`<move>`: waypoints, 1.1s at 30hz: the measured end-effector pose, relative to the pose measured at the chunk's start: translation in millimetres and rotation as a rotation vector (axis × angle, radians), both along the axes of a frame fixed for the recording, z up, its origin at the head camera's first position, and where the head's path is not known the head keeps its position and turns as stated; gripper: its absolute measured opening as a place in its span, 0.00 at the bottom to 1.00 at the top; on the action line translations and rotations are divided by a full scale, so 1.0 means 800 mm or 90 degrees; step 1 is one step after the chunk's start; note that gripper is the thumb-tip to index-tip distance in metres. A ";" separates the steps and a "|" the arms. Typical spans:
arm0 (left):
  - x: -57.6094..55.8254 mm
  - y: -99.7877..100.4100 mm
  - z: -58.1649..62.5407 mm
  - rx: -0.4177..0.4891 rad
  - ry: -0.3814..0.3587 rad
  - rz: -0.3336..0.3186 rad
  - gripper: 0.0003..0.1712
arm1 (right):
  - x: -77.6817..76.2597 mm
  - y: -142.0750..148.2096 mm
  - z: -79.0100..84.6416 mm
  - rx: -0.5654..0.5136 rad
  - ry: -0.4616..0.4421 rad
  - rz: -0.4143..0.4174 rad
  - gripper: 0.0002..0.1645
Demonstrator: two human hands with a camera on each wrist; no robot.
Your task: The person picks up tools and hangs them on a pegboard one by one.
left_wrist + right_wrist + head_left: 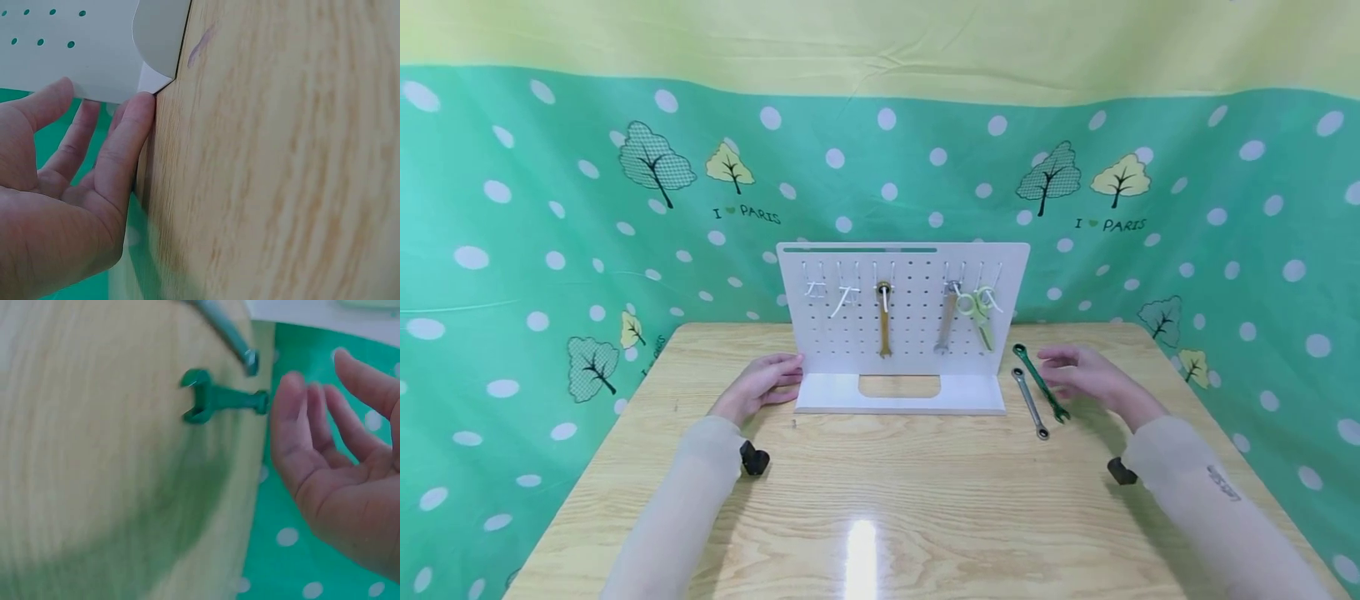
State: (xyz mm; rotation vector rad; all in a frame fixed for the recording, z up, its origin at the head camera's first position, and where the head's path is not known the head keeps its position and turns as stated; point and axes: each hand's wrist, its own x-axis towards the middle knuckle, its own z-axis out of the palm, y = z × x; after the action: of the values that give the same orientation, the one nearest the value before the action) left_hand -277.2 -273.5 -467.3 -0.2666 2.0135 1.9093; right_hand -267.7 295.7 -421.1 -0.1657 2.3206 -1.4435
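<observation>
White is the pegboard (pixel 827 350), which stands upright on the wooden table (pixel 887 475), with its flat base (pixel 827 398) turned toward the person. Behind its top edge hangs the green dotted curtain (pixel 925 167). The table's far edge runs on both sides of the board, and the side edges pass outside the two hands. In front of the base, a wide stretch of wood lies between the forearms, so there is much room for moving; between the board's right edge and the right hand the room is narrow, and two wrenches share it.

The left hand (pixel 765 383) is beside the board's left edge, its fingers extended and apart from the thumb. In the left wrist view, a fingertip touches the lower corner of the board, and the hand does not grip it.

The right hand (pixel 1086 375) has its fingers loosely bent, with a gap to the thumb, and holds nothing. It is just beside the green wrench (pixel 1041 384); whether a fingertip touches this wrench, I cannot tell. The small grey wrench (pixel 1030 405) lies next to it, nearer to the base.

On the hooks hang a brownish wrench (pixel 884 325), another wrench (pixel 947 321) and light green scissors (pixel 982 321).
</observation>
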 end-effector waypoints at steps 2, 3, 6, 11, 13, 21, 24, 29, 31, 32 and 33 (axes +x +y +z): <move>0.000 0.000 -0.001 0.001 0.000 -0.002 0.38 | -0.002 0.005 -0.008 0.008 0.007 -0.009 0.39; -0.001 -0.001 -0.002 0.000 0.000 -0.001 0.38 | -0.003 0.007 -0.012 0.013 0.010 -0.012 0.40; -0.003 0.003 -0.005 -0.002 0.001 -0.002 0.39 | -0.003 0.017 -0.022 0.016 -0.008 -0.035 0.42; -0.005 0.006 -0.008 0.001 0.003 -0.009 0.38 | -0.005 0.021 -0.035 0.020 -0.064 -0.065 0.44; -0.003 0.005 -0.006 0.002 0.004 -0.011 0.39 | -0.007 0.016 -0.037 0.031 -0.077 -0.074 0.45; 0.000 -0.007 0.000 -0.019 0.003 -0.005 0.39 | -0.018 -0.012 -0.038 0.129 -0.053 -0.085 0.39; 0.001 -0.013 0.001 -0.025 0.000 0.001 0.39 | -0.020 -0.021 -0.037 0.136 -0.061 -0.097 0.37; 0.002 -0.013 0.002 -0.024 -0.002 0.008 0.39 | -0.022 -0.022 -0.036 0.136 -0.062 -0.096 0.37; 0.002 -0.008 0.001 -0.018 -0.001 -0.001 0.40 | -0.020 -0.017 -0.035 0.140 -0.063 -0.099 0.37; 0.002 -0.005 0.001 -0.013 -0.004 0.001 0.39 | -0.019 -0.013 -0.035 0.142 -0.064 -0.102 0.37; 0.001 -0.002 0.001 -0.009 -0.005 -0.003 0.39 | -0.019 -0.010 -0.035 0.142 -0.067 -0.104 0.37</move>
State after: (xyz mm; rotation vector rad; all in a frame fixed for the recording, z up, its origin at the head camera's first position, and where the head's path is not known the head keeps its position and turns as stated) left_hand -276.4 -274.9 -466.8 -0.2726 2.0213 1.8896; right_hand -282.8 287.7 -449.3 0.1624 2.4329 -1.2199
